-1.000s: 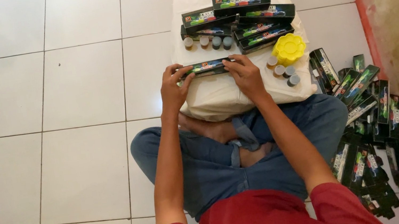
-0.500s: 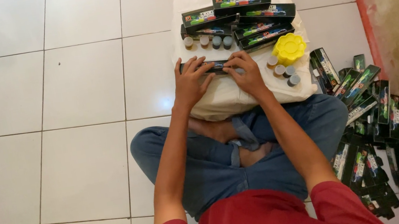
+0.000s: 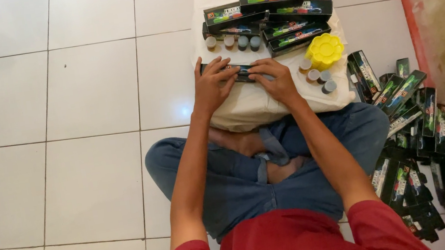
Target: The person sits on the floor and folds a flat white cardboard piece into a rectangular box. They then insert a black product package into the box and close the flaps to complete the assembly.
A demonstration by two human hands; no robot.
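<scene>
Both of your hands rest on one long black box [image 3: 242, 71] that lies crosswise on the white sack [image 3: 267, 105] in front of your crossed legs. Your left hand [image 3: 214, 84] covers the box's left end, fingers spread and pressed down on its top face. Your right hand [image 3: 275, 77] covers the right end, fingers curled over the edge; whether the thumb grips underneath, you cannot tell. Only a short strip of the box shows between the two hands, so the box sits directly under your palms and is touched by both.

Just beyond your hands, farther up the sack, a stack of similar black boxes [image 3: 271, 17] lies in overlapping layers. Along its near edge stands a row of small round pots [image 3: 232, 40]. To the right of your right hand, a yellow flower-shaped palette [image 3: 324, 50] sits on the sack, with a few more little pots [image 3: 317, 73] just beside it. On the tiled floor [image 3: 51, 111] at your right side, a loose heap of flat black cartons [image 3: 417, 134] spreads along the red border.
</scene>
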